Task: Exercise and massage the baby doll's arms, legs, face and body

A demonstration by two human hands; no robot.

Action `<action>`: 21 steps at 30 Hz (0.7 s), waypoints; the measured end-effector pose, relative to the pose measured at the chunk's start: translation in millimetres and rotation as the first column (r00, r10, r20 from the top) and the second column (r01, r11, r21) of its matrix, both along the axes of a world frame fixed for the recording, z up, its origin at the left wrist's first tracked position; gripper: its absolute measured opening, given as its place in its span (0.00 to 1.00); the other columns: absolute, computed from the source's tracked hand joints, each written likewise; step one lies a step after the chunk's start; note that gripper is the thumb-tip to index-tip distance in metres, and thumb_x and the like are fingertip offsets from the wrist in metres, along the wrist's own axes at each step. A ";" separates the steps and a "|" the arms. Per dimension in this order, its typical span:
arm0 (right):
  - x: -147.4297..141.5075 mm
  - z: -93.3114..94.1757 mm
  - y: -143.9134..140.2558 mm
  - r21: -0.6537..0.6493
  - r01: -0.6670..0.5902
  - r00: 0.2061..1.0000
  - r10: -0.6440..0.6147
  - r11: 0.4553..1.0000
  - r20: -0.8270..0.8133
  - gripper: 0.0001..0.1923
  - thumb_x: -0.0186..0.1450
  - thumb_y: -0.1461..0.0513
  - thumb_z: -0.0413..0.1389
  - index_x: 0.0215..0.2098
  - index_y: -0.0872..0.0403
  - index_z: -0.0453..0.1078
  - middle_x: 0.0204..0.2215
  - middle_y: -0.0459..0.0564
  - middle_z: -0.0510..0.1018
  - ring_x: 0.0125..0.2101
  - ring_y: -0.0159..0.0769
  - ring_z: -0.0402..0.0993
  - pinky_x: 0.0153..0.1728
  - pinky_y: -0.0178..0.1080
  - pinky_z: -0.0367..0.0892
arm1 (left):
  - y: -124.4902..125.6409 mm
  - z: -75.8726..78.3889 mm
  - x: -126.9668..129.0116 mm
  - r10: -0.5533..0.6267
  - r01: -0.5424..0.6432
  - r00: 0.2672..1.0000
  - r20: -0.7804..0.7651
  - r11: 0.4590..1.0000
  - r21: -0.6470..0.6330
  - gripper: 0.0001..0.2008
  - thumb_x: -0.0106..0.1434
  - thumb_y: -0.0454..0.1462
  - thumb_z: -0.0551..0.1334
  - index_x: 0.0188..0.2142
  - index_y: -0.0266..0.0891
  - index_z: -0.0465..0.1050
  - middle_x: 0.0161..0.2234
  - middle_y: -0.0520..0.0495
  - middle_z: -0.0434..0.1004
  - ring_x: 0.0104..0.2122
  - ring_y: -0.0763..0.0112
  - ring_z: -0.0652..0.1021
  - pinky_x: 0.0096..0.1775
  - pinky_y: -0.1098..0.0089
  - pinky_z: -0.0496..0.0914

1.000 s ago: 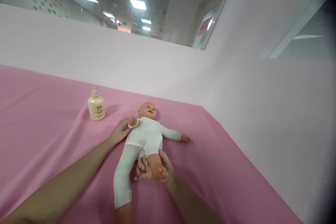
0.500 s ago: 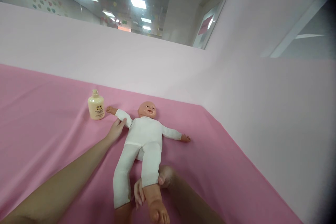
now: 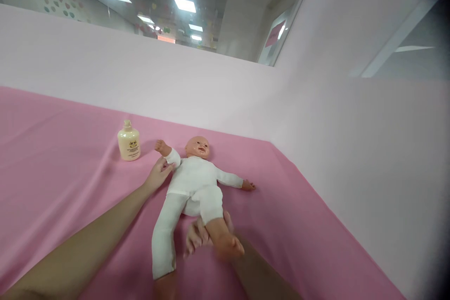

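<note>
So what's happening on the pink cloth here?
A person is handling a baby doll in a white suit that lies face up on a pink cloth. The left hand holds the doll's raised arm near the shoulder. The right hand grips one leg, bent up at the knee. A cream bottle stands beside the doll's head.

Head view, forward-down, close over doll [image 3: 193, 183]

No readable text; bottle [image 3: 129, 142] label, left of centre, carries small print, too blurred to read.
</note>
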State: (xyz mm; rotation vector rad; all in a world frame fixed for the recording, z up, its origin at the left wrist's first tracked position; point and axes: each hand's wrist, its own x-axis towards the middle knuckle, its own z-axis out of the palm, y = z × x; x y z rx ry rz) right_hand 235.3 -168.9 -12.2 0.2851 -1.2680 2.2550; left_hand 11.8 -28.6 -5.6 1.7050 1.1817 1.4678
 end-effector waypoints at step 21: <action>7.2 15.3 -0.6 -0.152 0.322 0.921 -0.272 0.934 0.278 0.41 0.56 0.23 0.44 0.24 0.51 0.66 0.26 0.46 0.65 0.31 0.39 0.69 0.45 0.50 0.70 | -1.0 1.5 1.3 -0.058 0.063 0.993 -0.102 0.997 0.049 0.21 0.64 0.53 0.61 0.46 0.40 0.76 0.47 0.40 0.81 0.48 0.52 0.78 0.55 0.52 0.71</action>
